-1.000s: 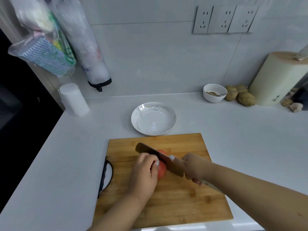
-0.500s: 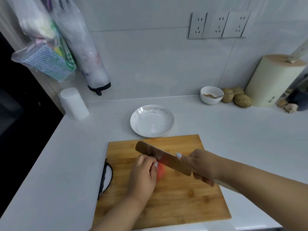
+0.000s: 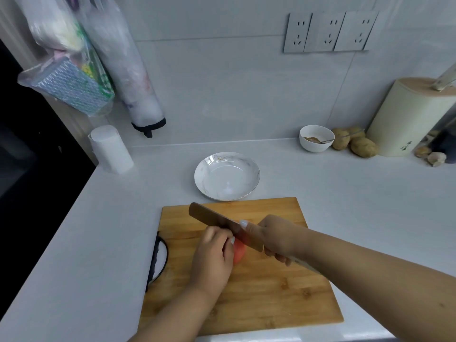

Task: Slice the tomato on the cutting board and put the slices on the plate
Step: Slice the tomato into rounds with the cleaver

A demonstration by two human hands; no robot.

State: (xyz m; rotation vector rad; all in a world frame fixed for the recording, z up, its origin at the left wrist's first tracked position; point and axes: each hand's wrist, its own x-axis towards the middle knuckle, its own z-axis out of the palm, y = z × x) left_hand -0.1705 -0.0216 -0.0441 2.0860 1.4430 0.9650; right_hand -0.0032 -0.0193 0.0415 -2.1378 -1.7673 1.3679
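- While the tomato point(image 3: 238, 253) lies on the cutting board point(image 3: 259, 292), it is gripped from its left side by the left hand point(image 3: 214, 257), whose fingers are curled over it; only a red part at its right is seen.
- A knife point(image 3: 222, 224) is held by the right hand point(image 3: 274, 236), which is clamped round the handle, with one finger laid along the side of the blade.
- The blade is seen slanting from the right hand up and to the left, its lower part just above the tomato; whether the edge touches the tomato cannot be told.
- The two hands are held close together, with the blade between them.
- The cutting board is laid flat on the white worktop point(image 3: 86, 243), with a black handle point(image 3: 158, 260) at its left edge.
- A white plate point(image 3: 227, 179) is set on the worktop just behind the cutting board; no slices are seen on it.
- A small white bowl point(image 3: 316, 138) with a spoon in it is placed at the back right near the wall, and potatoes point(image 3: 355, 144) are seen just beside it.
- A cream knife holder point(image 3: 409, 117) is stood to the right of the potatoes.
- A white roll point(image 3: 111, 149) is stood at the back left corner, below plastic bags point(image 3: 81, 62) hung on the wall.
- Three sockets point(image 3: 330, 32) are fitted on the wall tiles.
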